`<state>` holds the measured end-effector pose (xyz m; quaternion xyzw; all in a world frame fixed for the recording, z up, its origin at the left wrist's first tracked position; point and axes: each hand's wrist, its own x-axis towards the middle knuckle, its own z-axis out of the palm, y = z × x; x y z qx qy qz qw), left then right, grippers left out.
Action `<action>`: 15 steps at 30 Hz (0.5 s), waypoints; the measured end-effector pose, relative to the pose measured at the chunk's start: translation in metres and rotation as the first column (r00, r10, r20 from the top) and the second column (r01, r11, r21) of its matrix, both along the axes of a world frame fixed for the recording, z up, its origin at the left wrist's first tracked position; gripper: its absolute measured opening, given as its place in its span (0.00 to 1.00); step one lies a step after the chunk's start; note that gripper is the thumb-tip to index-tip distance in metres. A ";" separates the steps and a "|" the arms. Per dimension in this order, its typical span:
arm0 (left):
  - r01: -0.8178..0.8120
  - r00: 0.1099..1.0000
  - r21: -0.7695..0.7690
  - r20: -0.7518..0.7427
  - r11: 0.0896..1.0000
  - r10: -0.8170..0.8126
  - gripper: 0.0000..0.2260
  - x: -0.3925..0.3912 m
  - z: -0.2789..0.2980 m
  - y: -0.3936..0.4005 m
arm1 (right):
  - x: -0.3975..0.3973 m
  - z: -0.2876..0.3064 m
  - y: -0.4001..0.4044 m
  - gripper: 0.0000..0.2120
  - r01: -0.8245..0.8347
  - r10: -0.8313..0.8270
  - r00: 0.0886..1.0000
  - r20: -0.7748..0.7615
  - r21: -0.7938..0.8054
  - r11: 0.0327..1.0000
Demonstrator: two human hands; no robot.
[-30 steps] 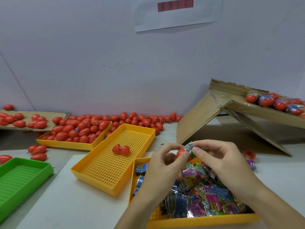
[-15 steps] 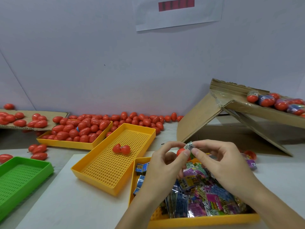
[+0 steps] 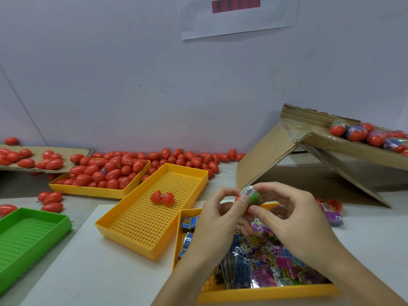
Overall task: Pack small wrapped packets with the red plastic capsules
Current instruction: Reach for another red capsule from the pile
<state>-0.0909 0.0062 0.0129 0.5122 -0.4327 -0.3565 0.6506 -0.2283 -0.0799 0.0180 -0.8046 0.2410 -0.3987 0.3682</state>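
A green packet (image 3: pixel 254 196) is held up over the far edge of the packet tray (image 3: pixel 265 293), pinched between both hands. The left hand (image 3: pixel 217 214) curls round a red capsule (image 3: pixel 238 198) of which only a sliver shows, and its thumb lies on the packet's left end. The right hand (image 3: pixel 284 214) pinches the packet's right side between thumb and forefinger. The packet looks partly wrapped round or pushed into the capsule; I cannot tell whether the capsule is closed.

Progress, as I judge it: this piece is midway. Finished, wrapped capsules (image 3: pixel 371 135) lie on the cardboard (image 3: pixel 326 142) at far right, and one or two more (image 3: pixel 331 212) on the table at right. Much is left: the near tray is heaped with packets, an opened capsule (image 3: pixel 162 198) waits in the middle tray (image 3: pixel 123 234), and many capsules fill the far tray (image 3: pixel 92 191) and the table along the wall. A green tray (image 3: pixel 64 225) sits at left.

Against half a second ago, the packet's green face is turned more into view and less red shows; the hands have hardly moved.
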 end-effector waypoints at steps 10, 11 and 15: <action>-0.002 0.998 -0.006 0.062 1.000 0.003 0.14 0.000 -0.001 0.000 | 0.002 -0.003 0.003 0.16 0.035 -0.034 0.999 0.014 -0.079 0.996; -0.005 0.997 0.000 0.075 1.000 0.005 0.14 -0.001 -0.001 0.000 | 0.003 -0.003 0.004 0.16 0.056 -0.054 0.998 0.016 -0.113 0.992; -0.018 0.995 -0.006 0.094 1.000 0.018 0.08 -0.002 -0.001 0.000 | 0.005 -0.004 0.003 0.16 0.095 -0.091 0.995 0.031 -0.187 0.978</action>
